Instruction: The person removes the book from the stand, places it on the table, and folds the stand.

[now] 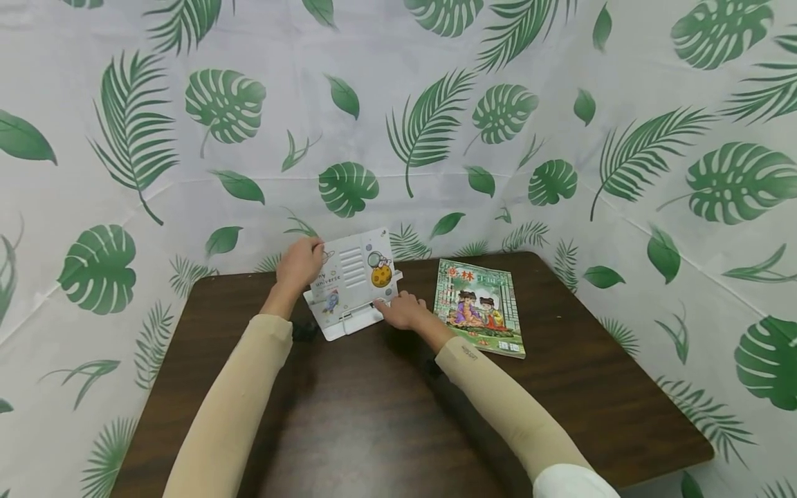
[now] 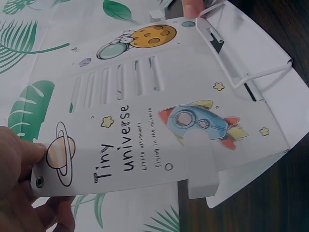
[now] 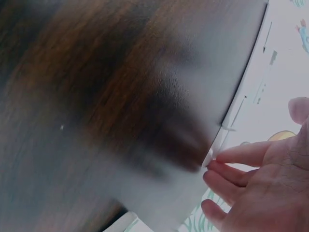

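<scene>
The Tiny universe book stand [image 1: 350, 294] leans back on the table [image 1: 349, 415]. The left hand [image 1: 301, 263] pinches its top corner; the right hand [image 1: 406, 311] touches its bottom edge; whether gripping, I can't tell. Best tilt gently, base [image 1: 361, 320] still.

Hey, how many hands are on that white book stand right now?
2. The left hand holds the stand's upper left corner; the right hand touches its lower right part. Neither is hidden.
</scene>
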Demonstrator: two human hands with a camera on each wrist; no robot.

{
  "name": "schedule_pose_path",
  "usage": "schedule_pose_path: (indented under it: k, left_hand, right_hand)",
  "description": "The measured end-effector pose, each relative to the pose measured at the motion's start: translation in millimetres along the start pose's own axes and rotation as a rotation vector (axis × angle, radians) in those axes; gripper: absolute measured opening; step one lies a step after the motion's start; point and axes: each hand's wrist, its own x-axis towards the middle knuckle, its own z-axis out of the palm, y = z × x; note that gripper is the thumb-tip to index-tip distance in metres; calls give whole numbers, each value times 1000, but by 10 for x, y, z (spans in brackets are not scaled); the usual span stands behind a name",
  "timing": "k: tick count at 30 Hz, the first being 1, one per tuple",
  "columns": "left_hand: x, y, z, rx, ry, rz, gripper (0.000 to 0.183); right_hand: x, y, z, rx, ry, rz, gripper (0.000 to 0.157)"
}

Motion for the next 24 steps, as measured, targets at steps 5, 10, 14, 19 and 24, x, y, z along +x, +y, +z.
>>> schedule_pose_path:
  k: [5, 10, 14, 19, 24]
  left_hand:
    - [-44, 5, -10, 8, -11, 1, 46]
    - [-78, 8, -8, 27, -22, -7, 46]
    - [-103, 15, -25, 51, -38, -14, 46]
    - [-143, 55, -55, 63, -47, -12, 45]
    - [-180, 78, -62, 65, -50, 6, 44]
  right_hand:
    - [116, 26, 27, 26, 2, 15, 83]
    - [69, 29, -27, 33, 26, -45, 71]
    - [94, 20, -75, 38, 12, -68, 66]
    - [163, 29, -117, 38, 7, -76, 64]
    - [190, 22, -146, 32, -7, -94, 63]
